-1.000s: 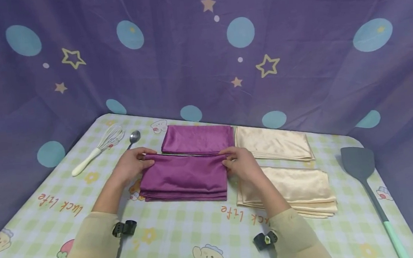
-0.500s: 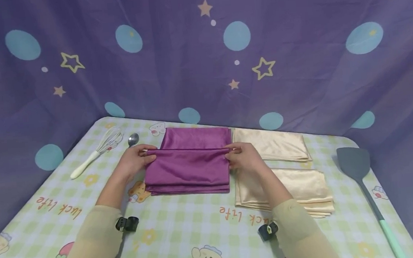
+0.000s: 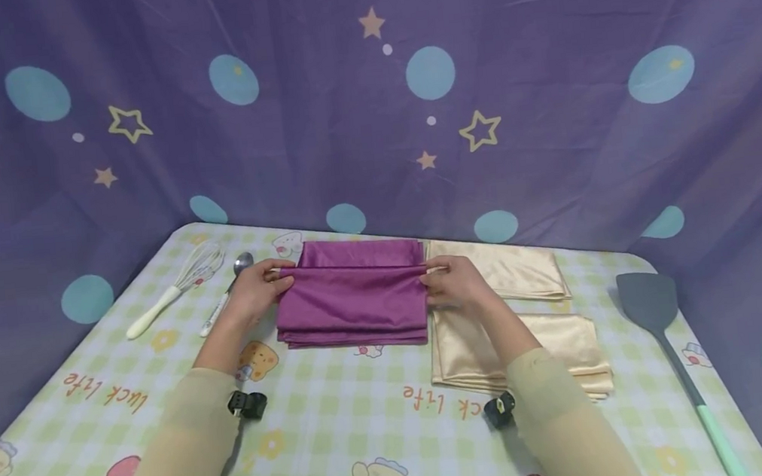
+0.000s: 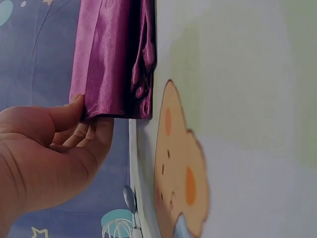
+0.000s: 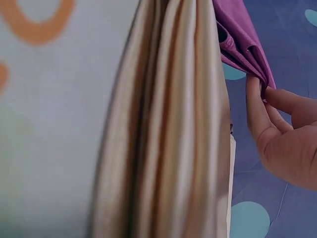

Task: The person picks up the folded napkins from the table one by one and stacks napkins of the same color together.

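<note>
Between my two hands is a folded purple satin cloth [image 3: 353, 305], its far edge raised. My left hand [image 3: 258, 290] pinches its far left corner; in the left wrist view the thumb lies on top of the cloth [image 4: 106, 59] and the fingers are beneath. At the far right corner my right hand [image 3: 456, 283] pinches the folded layers, which the right wrist view shows bunched between thumb and fingers. Behind lies a second folded purple cloth [image 3: 362, 252], partly covered by the held one. A folded cream satin cloth [image 3: 567, 339] lies under my right forearm.
Another folded cream cloth [image 3: 520, 267] lies at the back right. A whisk [image 3: 177, 286] and a spoon [image 3: 243, 263] are at the left, the spoon partly behind my left hand. A grey turner [image 3: 650, 301] with a mint handle lies at the right edge. A patterned curtain [image 3: 316, 123] hangs behind the table.
Both hands have carried the purple cloth away from me and slightly right, so it overlaps more of the purple cloth behind. More of the spoon's handle now shows.
</note>
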Demonstrator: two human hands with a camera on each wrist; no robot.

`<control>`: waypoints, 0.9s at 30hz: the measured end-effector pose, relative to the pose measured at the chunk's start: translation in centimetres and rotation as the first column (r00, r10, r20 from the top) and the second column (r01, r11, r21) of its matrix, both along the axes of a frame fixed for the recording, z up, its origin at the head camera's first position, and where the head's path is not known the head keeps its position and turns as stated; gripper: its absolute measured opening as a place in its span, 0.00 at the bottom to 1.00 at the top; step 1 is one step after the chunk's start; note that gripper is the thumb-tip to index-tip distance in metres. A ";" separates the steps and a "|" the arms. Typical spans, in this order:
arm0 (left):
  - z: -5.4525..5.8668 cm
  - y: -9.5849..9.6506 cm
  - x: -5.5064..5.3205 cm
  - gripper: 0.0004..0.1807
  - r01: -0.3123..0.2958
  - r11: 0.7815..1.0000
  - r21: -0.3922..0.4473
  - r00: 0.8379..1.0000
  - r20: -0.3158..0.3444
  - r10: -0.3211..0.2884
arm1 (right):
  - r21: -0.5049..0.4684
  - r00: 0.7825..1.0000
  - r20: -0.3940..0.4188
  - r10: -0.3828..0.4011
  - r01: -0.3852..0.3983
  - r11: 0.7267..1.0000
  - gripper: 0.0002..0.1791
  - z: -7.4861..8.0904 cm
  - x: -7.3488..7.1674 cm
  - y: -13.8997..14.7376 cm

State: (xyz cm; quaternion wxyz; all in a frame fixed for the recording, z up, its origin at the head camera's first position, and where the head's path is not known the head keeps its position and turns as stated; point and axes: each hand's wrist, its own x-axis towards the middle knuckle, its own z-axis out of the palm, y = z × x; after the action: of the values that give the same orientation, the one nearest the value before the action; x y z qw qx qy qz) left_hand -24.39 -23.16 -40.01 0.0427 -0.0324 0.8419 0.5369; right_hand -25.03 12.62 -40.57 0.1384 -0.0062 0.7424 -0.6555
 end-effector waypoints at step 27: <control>-0.3 2.1 -4.6 0.20 -0.144 0.989 -0.015 0.989 -0.040 0.143 | -0.018 0.996 0.091 -0.002 0.003 1.000 0.25 -1.0 -5.2 1.1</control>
State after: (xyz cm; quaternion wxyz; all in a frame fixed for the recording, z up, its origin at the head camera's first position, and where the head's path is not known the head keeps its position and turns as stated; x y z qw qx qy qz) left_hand -29.01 -21.08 -40.34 -0.0125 -0.0829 0.8429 0.5316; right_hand -30.19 13.68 -41.55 0.1710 0.0233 0.7295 -0.6619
